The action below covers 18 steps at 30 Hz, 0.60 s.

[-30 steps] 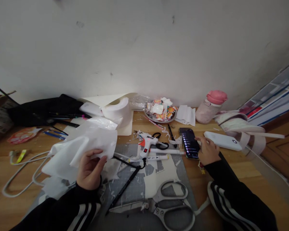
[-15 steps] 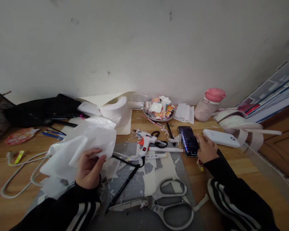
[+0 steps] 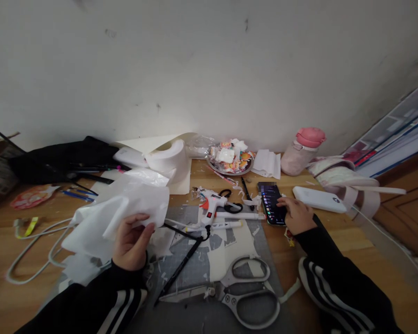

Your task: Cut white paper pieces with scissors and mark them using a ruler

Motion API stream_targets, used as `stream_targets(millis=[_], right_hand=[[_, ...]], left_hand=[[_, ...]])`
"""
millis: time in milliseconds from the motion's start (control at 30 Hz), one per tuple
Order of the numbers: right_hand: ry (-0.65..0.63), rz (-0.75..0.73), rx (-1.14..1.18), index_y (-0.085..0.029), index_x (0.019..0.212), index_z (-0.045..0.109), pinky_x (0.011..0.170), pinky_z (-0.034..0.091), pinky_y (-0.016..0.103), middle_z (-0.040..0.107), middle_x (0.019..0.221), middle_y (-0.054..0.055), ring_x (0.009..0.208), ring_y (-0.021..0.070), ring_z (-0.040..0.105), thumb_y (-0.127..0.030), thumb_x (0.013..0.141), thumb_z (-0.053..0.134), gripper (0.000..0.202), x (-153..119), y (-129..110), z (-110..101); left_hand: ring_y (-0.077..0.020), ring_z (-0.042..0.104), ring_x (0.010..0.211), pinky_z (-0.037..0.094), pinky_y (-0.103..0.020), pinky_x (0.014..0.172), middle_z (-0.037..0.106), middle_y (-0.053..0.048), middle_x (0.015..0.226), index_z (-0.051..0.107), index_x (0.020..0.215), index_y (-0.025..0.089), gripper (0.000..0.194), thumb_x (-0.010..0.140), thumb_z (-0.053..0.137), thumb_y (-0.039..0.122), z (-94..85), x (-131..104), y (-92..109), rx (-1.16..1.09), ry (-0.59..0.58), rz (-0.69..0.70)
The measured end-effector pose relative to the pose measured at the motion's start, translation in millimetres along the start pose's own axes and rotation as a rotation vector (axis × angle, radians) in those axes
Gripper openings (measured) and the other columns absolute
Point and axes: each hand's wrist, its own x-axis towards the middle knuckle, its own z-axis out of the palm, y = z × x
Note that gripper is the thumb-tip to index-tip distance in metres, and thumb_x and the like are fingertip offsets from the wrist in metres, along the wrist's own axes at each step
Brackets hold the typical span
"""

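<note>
A white sheet (image 3: pixel 149 199) is pinched between the thumb and fingers of my left hand (image 3: pixel 133 242); its loose part spreads to the left over the table. My right hand (image 3: pixel 298 215) is over the right edge of a dark phone (image 3: pixel 272 204), a finger touching its lit screen, which shows a list. The phone lies on the wooden table. Between my hands a white glue gun (image 3: pixel 213 207) rests at the top of a grey cutting mat (image 3: pixel 195 311). Large grey scissors (image 3: pixel 242 283) lie open on the mat, over paper scraps.
A plate of scraps (image 3: pixel 230 157), folded tissues (image 3: pixel 266 163) and a pink bottle (image 3: pixel 301 150) stand near the wall. A white power bank (image 3: pixel 319 199) lies right of the phone. Pale cable (image 3: pixel 28 278) loops at the left. Black pens and a marker (image 3: pixel 226 225) lie near the glue gun.
My right hand has shifted from the phone's right edge onto its screen, with fingers reaching left. The screen now shows a list with small icons. My left hand has barely moved, still with the sheet.
</note>
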Motion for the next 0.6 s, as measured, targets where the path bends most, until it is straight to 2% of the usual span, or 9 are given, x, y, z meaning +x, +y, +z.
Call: stream_targets(millis=[100,167,267,333,467,600], right_hand=[[-0.012,0.062,-0.037,-0.023,0.112,0.057,0.089,0.037,0.043,0.066,0.112,0.006,0.111,0.026,0.053,-0.014,0.071,0.043,0.044,5.7,-10.3,-5.7],[0.002,0.124,-0.087,-0.018,0.119,0.052,0.088,0.037,0.044,0.061,0.12,0.012,0.111,0.0285,0.053,-0.029,0.081,0.041,0.041,12.0,-24.0,-10.2],[-0.028,0.235,-0.19,-0.012,0.123,0.047,0.088,0.035,0.048,0.058,0.119,0.021,0.11,0.0342,0.053,-0.053,0.082,0.041,0.059,23.6,-47.4,-13.9],[-0.067,0.267,-0.234,-0.008,0.119,0.048,0.089,0.033,0.048,0.058,0.116,0.025,0.111,0.0363,0.052,-0.062,0.077,0.044,0.069,30.8,-59.3,-13.3],[-0.105,0.298,-0.262,-0.009,0.117,0.047,0.09,0.03,0.048,0.058,0.114,0.024,0.11,0.0362,0.052,-0.064,0.072,0.05,0.071,40.2,-66.3,-8.2],[-0.047,0.291,-0.233,-0.012,0.124,0.04,0.09,0.028,0.049,0.057,0.116,0.022,0.112,0.0364,0.05,-0.062,0.071,0.05,0.074,43.7,-61.9,-3.9]], left_hand=[[-0.0097,0.049,0.04,0.037,-0.019,0.036,0.056,0.003,0.053,0.055,0.077,0.019,0.041,0.055,0.078,0.045,-1.4,0.0,-2.3,0.024,-0.029,0.032],[-0.01,0.049,0.041,0.036,-0.02,0.036,0.055,0.003,0.055,0.055,0.078,0.019,0.041,0.057,0.076,0.047,-3.8,-0.1,-6.2,0.044,-0.045,0.032],[-0.0093,0.049,0.042,0.037,-0.02,0.037,0.058,0.002,0.061,0.056,0.08,0.019,0.04,0.059,0.076,0.047,-7.6,0.1,-12.0,0.055,-0.053,0.02],[-0.0087,0.049,0.044,0.04,-0.02,0.039,0.06,0.001,0.065,0.057,0.08,0.018,0.041,0.058,0.076,0.047,-9.2,0.5,-14.8,0.047,-0.043,0.038],[-0.0082,0.05,0.044,0.04,-0.018,0.039,0.058,0.002,0.061,0.059,0.081,0.016,0.038,0.06,0.076,0.042,-10.4,1.7,-18.8,0.029,-0.084,0.059],[-0.0075,0.05,0.044,0.039,-0.018,0.04,0.06,0.001,0.064,0.06,0.09,0.016,0.038,0.064,0.074,0.04,-11.1,2.2,-21.2,0.023,-0.111,0.068]])
